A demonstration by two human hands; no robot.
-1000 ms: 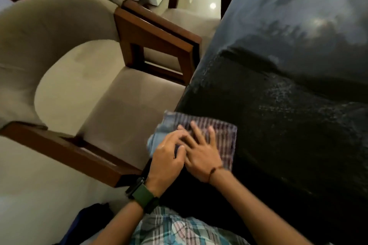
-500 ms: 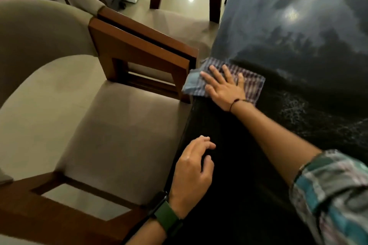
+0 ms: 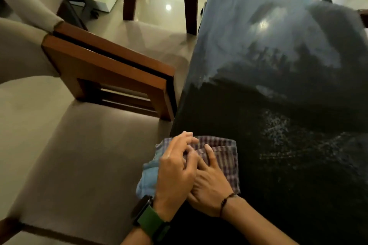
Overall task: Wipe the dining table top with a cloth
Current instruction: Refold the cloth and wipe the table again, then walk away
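Single head view, looking steeply down and forward, close over table (image 3: 278, 65) near edge; chairs (image 3: 99, 145) left.

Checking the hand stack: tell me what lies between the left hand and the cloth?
In the head view, the right hand lies flat on the cloth, and the left hand rests on top of it, near the table edge.

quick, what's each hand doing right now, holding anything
Left hand: open, fingers loosely bent, lying over the right hand, gripping nothing.
Right hand: open, fingers flat, pressing the folded checked cloth on the dark glossy table top.
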